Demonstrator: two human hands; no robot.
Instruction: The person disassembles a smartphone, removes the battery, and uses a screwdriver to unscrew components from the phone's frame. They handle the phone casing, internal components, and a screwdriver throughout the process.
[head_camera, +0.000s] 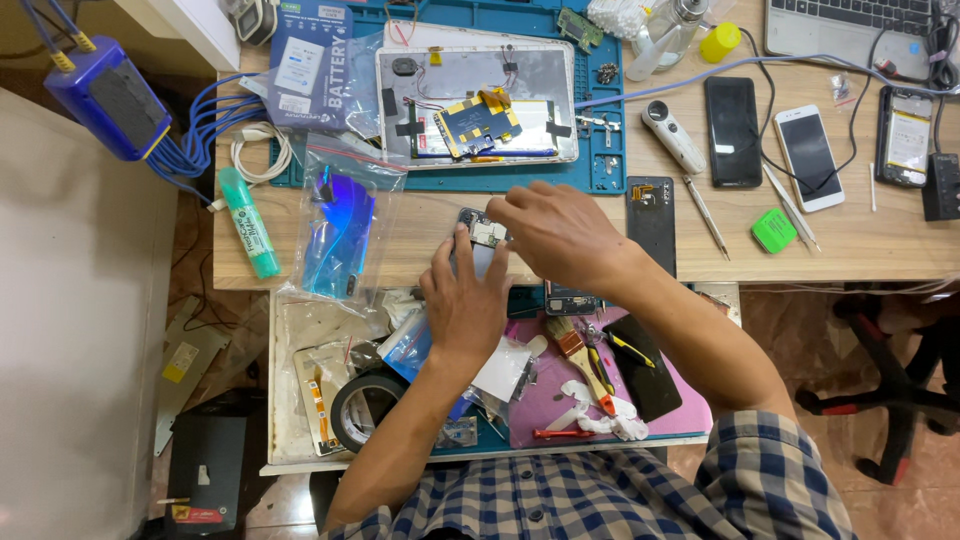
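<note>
A person in a checked shirt works at the front edge of a cluttered wooden bench (860, 245), both bare hands closed around an opened phone (483, 232). The left hand (465, 300) lies under and beside the phone, fingers curled up along its near side and thumb against its left edge. The right hand (562, 232) covers the phone's right end from above, fingers bent over it and touching the exposed circuit board at the top. The phone sits at the middle of the bench's front edge, just above an open drawer (285, 380) crowded with a roll of black tape (362, 405), a small brush (578, 352), a dark phone panel (648, 365) and scraps of plastic.

Behind the hands, toward the back edge, an opened white tablet (475, 105) with its wiring exposed rests on a blue work mat (600, 165). Left of the phone lies a clear bag holding a shiny blue phone back (340, 235), and near the left edge a green marker pen (248, 222). To the right, well apart from the hands, lie a black phone (733, 130), a white phone (808, 157), a small magnifier (672, 135) and a green plastic pick (773, 230). A laptop (850, 25) stands at the back right corner. A blue box with cables (105, 97) sits beyond the bench's back left corner.
</note>
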